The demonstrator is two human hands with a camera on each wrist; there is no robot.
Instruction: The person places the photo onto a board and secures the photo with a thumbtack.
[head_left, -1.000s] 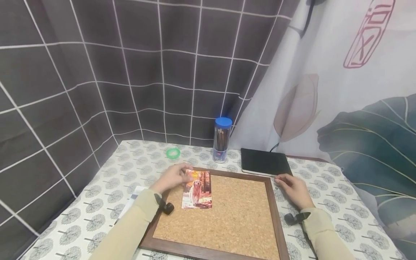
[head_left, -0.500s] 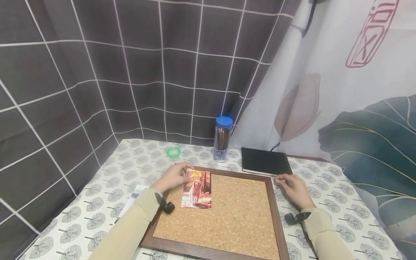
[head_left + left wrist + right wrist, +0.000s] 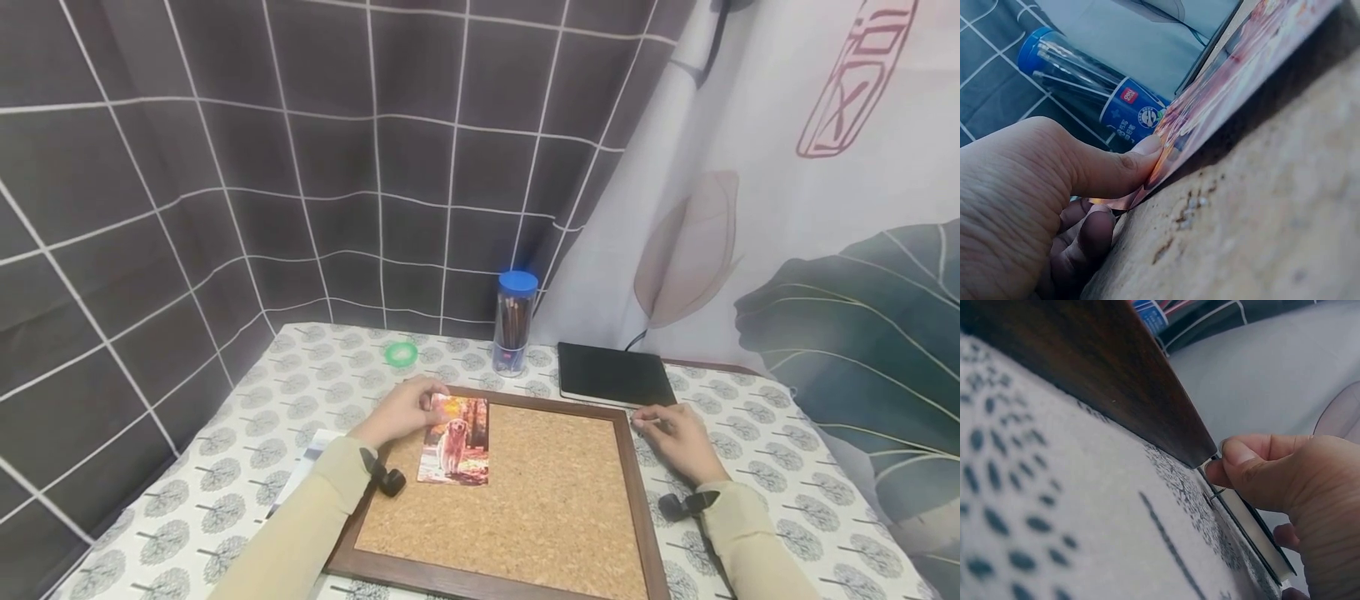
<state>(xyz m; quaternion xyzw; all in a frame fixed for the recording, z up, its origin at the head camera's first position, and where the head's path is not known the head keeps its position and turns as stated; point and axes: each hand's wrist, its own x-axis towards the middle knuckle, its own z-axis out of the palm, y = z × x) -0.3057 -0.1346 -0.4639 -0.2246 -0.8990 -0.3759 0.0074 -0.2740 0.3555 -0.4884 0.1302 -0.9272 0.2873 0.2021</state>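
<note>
My left hand pinches the upper left part of a photo of a golden dog among autumn leaves. The photo overlaps the left part of a wood-framed corkboard; in the left wrist view, a dark shadow lies under the photo's edge. Beyond the board's upper right corner, my right hand has thumb and forefinger pinched together, right by the frame's corner in the right wrist view. A thin pin-like tip shows below those fingertips; the rest of it is hidden.
A clear, blue-lidded tube of thin sticks stands behind the board. A black notebook lies at the back right, a green ring at the back left. Papers lie partly under the left sleeve. Dark checked cloth hangs behind.
The head view has shifted very slightly. Both hands and the photo stay almost where they were, with the left hand still pinching the photo.
</note>
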